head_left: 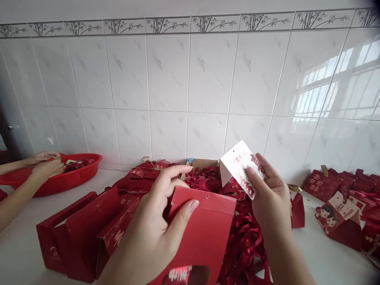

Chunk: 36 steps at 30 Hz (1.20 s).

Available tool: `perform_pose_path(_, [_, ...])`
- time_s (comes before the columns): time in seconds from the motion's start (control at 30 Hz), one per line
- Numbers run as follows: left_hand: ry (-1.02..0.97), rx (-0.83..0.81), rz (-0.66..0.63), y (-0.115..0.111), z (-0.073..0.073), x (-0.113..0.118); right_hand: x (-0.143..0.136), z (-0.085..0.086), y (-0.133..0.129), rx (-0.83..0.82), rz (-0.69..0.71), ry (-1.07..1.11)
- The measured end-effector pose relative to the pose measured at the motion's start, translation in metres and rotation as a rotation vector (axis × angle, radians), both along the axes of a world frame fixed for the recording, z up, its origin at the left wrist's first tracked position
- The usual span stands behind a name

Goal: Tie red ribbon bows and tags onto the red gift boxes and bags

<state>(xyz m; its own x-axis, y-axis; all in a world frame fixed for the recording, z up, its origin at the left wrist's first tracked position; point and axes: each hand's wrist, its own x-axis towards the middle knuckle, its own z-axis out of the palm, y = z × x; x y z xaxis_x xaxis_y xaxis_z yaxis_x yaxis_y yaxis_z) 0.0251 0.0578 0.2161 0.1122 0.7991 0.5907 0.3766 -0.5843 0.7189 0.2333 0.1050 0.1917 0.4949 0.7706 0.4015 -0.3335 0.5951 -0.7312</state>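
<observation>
My left hand (157, 225) is closed on a red paper gift box (204, 233), the thumb pressed on its face near the top flap. That flap has a small punched hole, and part of a printed picture shows at the bottom. In my right hand (271, 194) is a white card tag (240, 158) with red lettering and a small hole in one corner, pinched between thumb and fingers. The tag is tilted, apart from the red box. Below and between my hands lies a heap of dark red ribbons (246, 237).
Red folded boxes (80, 233) stand at the left. A cardboard carton (204, 163) is at the back. Finished-looking red boxes (341, 225) crowd the right side. A co-worker's hands (47, 168) work over a red basin (80, 178) at far left. A tiled wall (166, 75) rises behind.
</observation>
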Motion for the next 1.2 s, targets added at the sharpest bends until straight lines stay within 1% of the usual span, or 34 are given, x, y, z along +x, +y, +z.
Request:
perform_pose_path(0.07, [-0.014, 0.029, -0.035, 0.011, -0.003, 0.008, -0.003, -0.001, -0.003, -0.015, 0.07, 0.008])
perform_pose_path(0.13, [-0.077, 0.076, -0.034, 0.024, -0.006, 0.015, -0.009, -0.004, -0.006, -0.008, 0.108, 0.0])
perform_pose_path(0.2, [-0.146, 0.155, -0.012, 0.037, -0.009, 0.02, -0.015, -0.008, -0.005, 0.03, 0.074, -0.048])
perform_pose_path(0.3, [-0.226, 0.268, 0.036, 0.05, -0.013, 0.024, -0.021, -0.014, 0.0, 0.074, -0.027, -0.204])
perform_pose_path(0.4, [-0.29, 0.226, -0.01, 0.053, -0.016, 0.024, -0.022, -0.017, 0.005, 0.086, -0.036, -0.358])
perform_pose_path(0.47, [-0.319, 0.179, -0.069, 0.051, -0.016, 0.025, -0.022, -0.018, 0.006, 0.133, -0.035, -0.394])
perform_pose_path(0.5, [-0.32, 0.167, -0.088, 0.05, -0.016, 0.026, -0.022, -0.02, 0.007, 0.161, -0.019, -0.394])
perform_pose_path(0.57, [-0.305, 0.153, -0.116, 0.048, -0.016, 0.027, -0.025, -0.024, 0.007, 0.187, 0.083, -0.382])
perform_pose_path(0.63, [-0.298, 0.135, -0.146, 0.047, -0.016, 0.03, -0.031, -0.03, 0.009, 0.153, 0.226, -0.332])
perform_pose_path(0.7, [-0.334, 0.127, -0.161, 0.047, -0.017, 0.034, -0.038, -0.036, 0.011, 0.097, 0.28, -0.247])
perform_pose_path(0.8, [-0.407, 0.12, -0.142, 0.048, -0.019, 0.039, -0.044, -0.04, 0.012, 0.064, 0.265, -0.159])
perform_pose_path(0.9, [-0.429, 0.086, -0.13, 0.05, -0.017, 0.039, -0.043, -0.037, 0.011, 0.081, 0.261, -0.16])
perform_pose_path(0.97, [-0.361, 0.024, -0.161, 0.051, -0.013, 0.036, -0.039, -0.034, 0.01, 0.1, 0.192, -0.157])
perform_pose_path(1.1, [-0.088, -0.162, -0.289, 0.053, -0.007, 0.029, -0.025, -0.028, 0.014, 0.091, 0.023, -0.07])
perform_pose_path(1.17, [-0.035, -0.215, -0.324, 0.056, -0.007, 0.029, -0.018, -0.025, 0.016, 0.09, -0.015, 0.005])
perform_pose_path(1.2, [-0.038, -0.23, -0.345, 0.057, -0.008, 0.031, -0.015, -0.023, 0.017, 0.093, -0.028, 0.039])
